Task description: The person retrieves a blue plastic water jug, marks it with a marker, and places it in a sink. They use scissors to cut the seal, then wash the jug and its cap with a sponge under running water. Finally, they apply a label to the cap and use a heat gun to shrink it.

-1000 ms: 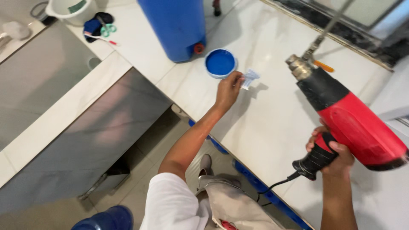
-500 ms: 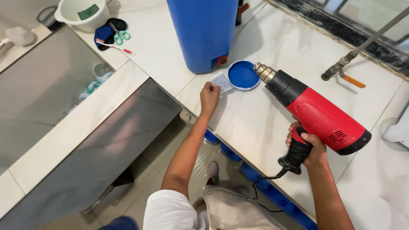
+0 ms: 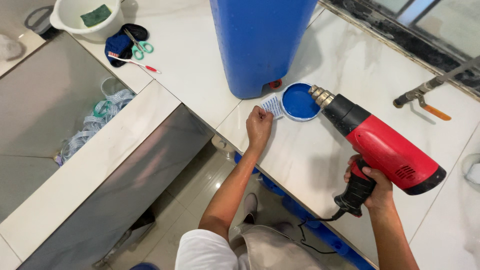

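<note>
The lid (image 3: 299, 101), a round blue one, lies flat on the white marble counter (image 3: 320, 160) just in front of the blue barrel (image 3: 262, 42), not far from the counter's near edge. A small white label (image 3: 272, 105) lies against the lid's left side, and the left hand (image 3: 259, 126) pinches its near corner between thumb and curled fingers, the knuckles resting on the counter. The right hand (image 3: 372, 187) is clenched round the black grip of a red heat gun (image 3: 380, 145), held above the counter with its metal nozzle pointing at the lid's right rim (whether the nozzle touches the rim I cannot tell). A black cord (image 3: 312, 225) runs from the grip's base over the near edge. The barrel stands upright, with a small red tap (image 3: 274, 84) at its foot beside the label. Farther along, toward the counter's far left corner, sit a white basin (image 3: 85, 17) holding a green sponge (image 3: 96, 15), a dark cloth (image 3: 120, 42), green-handled scissors (image 3: 140, 46) and a toothbrush (image 3: 135, 62) with a red tip. Toward the far right edge lies a metal valve (image 3: 422, 95) with an orange handle. Left of the counter, lower down, a steel surface (image 3: 45, 105) carries a coil of pale tubing (image 3: 95, 125).
</note>
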{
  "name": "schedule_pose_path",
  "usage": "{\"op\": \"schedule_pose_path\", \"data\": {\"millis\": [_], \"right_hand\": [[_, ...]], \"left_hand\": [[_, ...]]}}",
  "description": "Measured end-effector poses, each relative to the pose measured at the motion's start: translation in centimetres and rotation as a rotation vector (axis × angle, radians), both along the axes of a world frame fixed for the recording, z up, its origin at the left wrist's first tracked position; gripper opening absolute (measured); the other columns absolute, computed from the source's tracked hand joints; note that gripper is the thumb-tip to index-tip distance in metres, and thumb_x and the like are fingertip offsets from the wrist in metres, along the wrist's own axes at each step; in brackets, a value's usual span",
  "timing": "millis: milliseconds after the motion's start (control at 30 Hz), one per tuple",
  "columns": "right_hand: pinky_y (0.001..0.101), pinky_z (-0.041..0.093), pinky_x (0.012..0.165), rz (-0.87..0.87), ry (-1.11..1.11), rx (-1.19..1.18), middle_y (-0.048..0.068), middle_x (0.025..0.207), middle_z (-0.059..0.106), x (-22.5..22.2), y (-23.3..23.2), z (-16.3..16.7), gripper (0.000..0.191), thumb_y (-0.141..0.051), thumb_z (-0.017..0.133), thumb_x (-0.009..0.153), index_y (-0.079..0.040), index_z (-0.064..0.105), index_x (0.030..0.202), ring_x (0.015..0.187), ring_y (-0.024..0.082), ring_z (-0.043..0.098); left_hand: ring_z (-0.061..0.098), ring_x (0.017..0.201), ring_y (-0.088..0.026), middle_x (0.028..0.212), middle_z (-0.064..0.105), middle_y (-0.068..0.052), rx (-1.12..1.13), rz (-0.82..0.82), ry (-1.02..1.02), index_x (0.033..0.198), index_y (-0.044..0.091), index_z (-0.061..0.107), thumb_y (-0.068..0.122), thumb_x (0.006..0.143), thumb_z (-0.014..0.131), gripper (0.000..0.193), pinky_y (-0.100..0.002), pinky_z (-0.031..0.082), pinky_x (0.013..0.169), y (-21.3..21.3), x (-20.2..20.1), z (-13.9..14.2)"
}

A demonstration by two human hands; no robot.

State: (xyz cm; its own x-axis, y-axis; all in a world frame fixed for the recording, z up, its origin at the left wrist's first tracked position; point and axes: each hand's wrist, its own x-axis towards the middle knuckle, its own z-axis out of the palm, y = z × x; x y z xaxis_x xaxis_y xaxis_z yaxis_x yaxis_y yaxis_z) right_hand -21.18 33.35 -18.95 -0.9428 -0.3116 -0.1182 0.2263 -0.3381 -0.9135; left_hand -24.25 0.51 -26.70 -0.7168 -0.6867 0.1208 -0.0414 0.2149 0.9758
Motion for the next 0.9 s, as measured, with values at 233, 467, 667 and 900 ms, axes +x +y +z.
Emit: {"op": "schedule_pose_path", "data": {"millis": [233, 467, 667, 900], "right_hand": [[0.0369, 0.058, 0.069, 0.003, -0.027, -0.036, 0.017, 0.099, 0.065, -0.8, -1.2, 0.3, 0.060, -0.015, 0.064, 0.080, 0.007, 0.057, 0.135, 0.076, 0.026, 0.067], [0.0371, 0.058, 0.069, 0.009, -0.011, -0.054, 0.017, 0.100, 0.066, -1.3, -0.6, 0.2, 0.056, -0.014, 0.065, 0.082, 0.007, 0.057, 0.134, 0.077, 0.025, 0.068], [0.0373, 0.057, 0.070, -0.008, -0.012, -0.057, 0.017, 0.099, 0.066, -1.1, 0.3, 0.5, 0.053, -0.015, 0.064, 0.082, 0.006, 0.058, 0.130, 0.078, 0.025, 0.067], [0.0373, 0.058, 0.069, -0.049, -0.041, -0.013, 0.016, 0.099, 0.065, -1.1, 1.0, 0.9, 0.054, -0.017, 0.063, 0.081, 0.005, 0.058, 0.130, 0.077, 0.025, 0.066]], "left_hand": [[0.067, 0.065, -0.032, 0.079, 0.070, -0.020, -0.091, -0.053, -0.035, 0.091, -0.001, 0.057, 0.013, 0.095, 0.064, 0.016, -0.044, 0.051, 0.060, 0.2, -0.2, 1.5], [0.069, 0.081, -0.040, 0.108, 0.068, -0.023, -0.432, -0.067, -0.021, 0.113, 0.001, 0.068, 0.011, 0.099, 0.061, 0.018, -0.048, 0.056, 0.068, 1.6, -2.0, 2.5], [0.069, 0.083, -0.040, 0.106, 0.067, -0.024, -0.472, -0.008, 0.033, 0.114, 0.001, 0.069, 0.009, 0.097, 0.062, 0.020, -0.047, 0.057, 0.069, 2.3, -4.5, 2.4], [0.071, 0.082, -0.035, 0.093, 0.071, -0.020, -0.845, 0.041, -0.136, 0.096, 0.000, 0.071, -0.004, 0.082, 0.067, 0.016, -0.044, 0.058, 0.073, 2.1, -7.9, 1.5]]}}
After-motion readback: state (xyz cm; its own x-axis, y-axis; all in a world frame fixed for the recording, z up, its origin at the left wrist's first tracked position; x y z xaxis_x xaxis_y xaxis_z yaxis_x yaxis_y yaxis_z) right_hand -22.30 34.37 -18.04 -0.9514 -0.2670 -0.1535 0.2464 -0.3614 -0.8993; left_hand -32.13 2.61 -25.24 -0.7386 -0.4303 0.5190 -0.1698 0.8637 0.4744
